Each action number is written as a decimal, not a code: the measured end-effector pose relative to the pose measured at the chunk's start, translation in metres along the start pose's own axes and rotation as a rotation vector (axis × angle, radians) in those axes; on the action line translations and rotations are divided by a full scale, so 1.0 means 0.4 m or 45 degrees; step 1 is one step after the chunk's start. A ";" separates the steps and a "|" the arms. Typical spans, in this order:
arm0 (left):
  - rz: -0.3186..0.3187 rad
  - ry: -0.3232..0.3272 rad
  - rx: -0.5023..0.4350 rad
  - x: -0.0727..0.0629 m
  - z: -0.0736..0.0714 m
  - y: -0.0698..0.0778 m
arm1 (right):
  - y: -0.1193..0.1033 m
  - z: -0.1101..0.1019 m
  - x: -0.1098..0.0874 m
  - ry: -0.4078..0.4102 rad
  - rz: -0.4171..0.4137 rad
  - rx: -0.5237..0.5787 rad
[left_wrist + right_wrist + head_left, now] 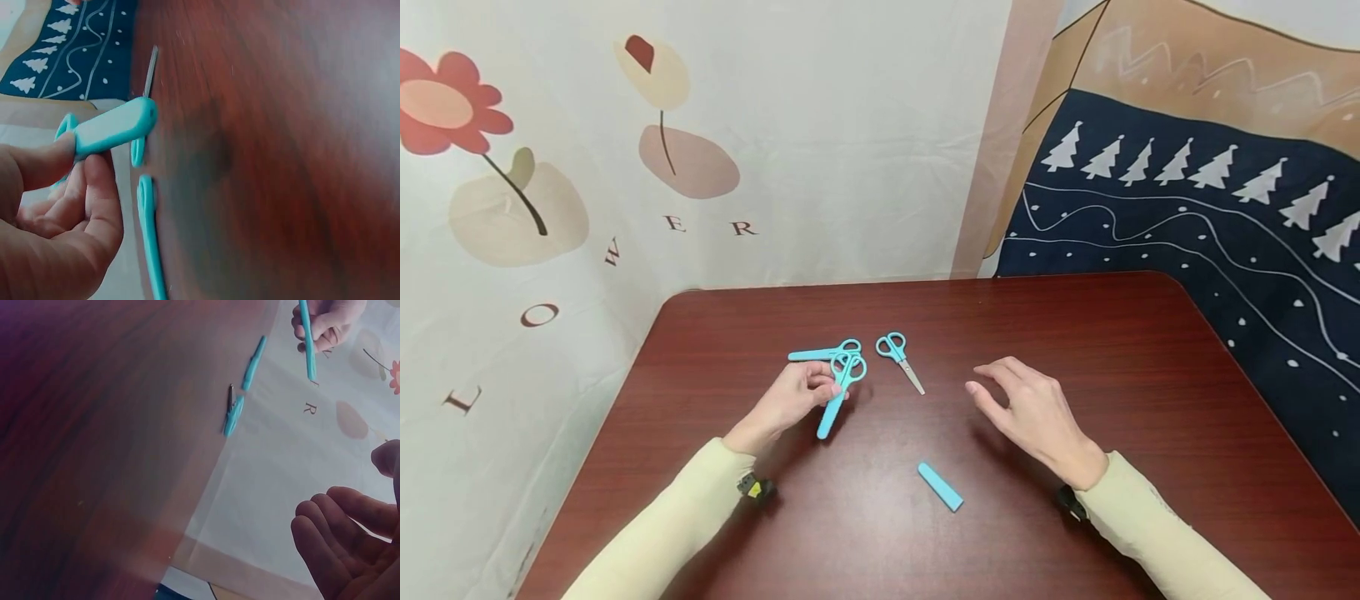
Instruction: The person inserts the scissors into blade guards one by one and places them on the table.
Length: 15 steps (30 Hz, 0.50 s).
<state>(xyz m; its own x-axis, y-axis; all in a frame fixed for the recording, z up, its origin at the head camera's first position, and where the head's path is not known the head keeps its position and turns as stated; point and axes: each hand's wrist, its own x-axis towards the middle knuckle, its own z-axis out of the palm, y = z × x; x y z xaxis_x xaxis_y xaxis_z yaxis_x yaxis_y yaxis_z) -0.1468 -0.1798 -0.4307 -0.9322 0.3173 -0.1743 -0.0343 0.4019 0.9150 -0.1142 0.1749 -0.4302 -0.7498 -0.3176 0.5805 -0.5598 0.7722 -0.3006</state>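
Observation:
My left hand [792, 395] pinches a pair of turquoise scissors [831, 415] between thumb and fingers, raised above the table. A turquoise sheath covers the blades; the finger loops point away from me. Just beyond this hand, another sheathed pair of scissors [811, 355] lies on the table. To its right rests a third pair, the uncovered scissors [892, 348], with the metal blades bare and pointing toward me. A loose turquoise blade sheath [940, 487] lies nearer to me, between the two hands. My right hand [1033, 412] hovers over the table's right half, fingers relaxed and holding nothing.
The dark red-brown wooden table [1075, 333] has rounded far corners. Behind it hangs a pale cloth backdrop [850, 167] printed with flowers and letters. A navy cloth section [1150, 217] with white trees borders the right side.

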 end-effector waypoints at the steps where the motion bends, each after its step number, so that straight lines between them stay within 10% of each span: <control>1: 0.007 -0.017 0.051 0.002 -0.006 0.000 | 0.002 -0.001 0.000 0.000 0.000 -0.001; 8: 0.043 -0.069 0.461 0.015 -0.045 -0.003 | 0.009 -0.008 -0.001 0.010 -0.001 -0.013; 15: 0.044 -0.126 0.616 0.034 -0.063 -0.022 | 0.013 -0.010 -0.001 0.007 0.007 -0.026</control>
<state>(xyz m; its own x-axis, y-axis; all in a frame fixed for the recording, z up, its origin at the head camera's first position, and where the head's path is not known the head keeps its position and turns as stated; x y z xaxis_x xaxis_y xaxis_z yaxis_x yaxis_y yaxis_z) -0.1683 -0.2006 -0.4318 -0.8902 0.4084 -0.2020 0.1895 0.7351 0.6509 -0.1154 0.1813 -0.4291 -0.7507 -0.3106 0.5831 -0.5487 0.7847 -0.2884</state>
